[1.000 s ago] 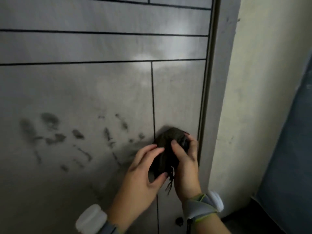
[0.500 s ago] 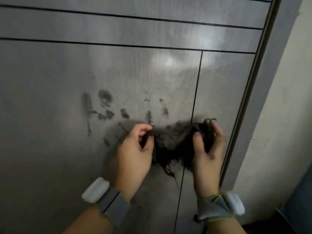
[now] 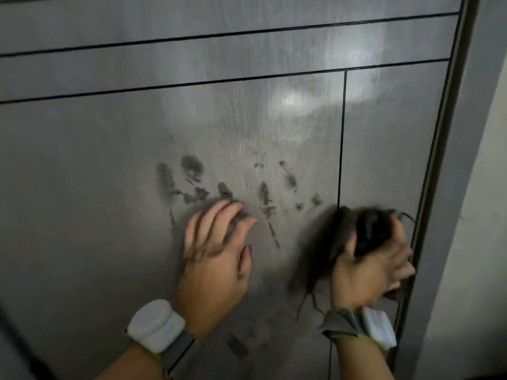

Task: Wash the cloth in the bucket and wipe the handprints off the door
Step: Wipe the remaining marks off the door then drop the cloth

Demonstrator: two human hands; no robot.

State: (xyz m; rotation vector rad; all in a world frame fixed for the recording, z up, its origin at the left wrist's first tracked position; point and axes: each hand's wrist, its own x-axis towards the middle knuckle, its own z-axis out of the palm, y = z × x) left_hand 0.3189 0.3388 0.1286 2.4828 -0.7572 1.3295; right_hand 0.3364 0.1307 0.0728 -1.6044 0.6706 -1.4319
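Observation:
A grey panelled door (image 3: 109, 187) fills the view. Dark smudged handprints (image 3: 192, 176) mark its middle, with more smears (image 3: 289, 179) to the right. My right hand (image 3: 370, 267) grips a dark, frayed cloth (image 3: 369, 229) bunched against the door near its right edge; loose threads hang below it. My left hand (image 3: 216, 259) has its fingers spread and relaxed, holding nothing, right in front of the door just below the left handprint. No bucket is in view.
The grey door frame (image 3: 452, 215) runs down the right side, with a pale wall (image 3: 488, 270) beyond it. Black grooves divide the door into panels. Faint smears (image 3: 238, 344) also show low on the door.
My left hand has let go of the cloth and moved left toward the handprints. My right hand keeps the cloth bunched by the door's right edge. The view has shifted left.

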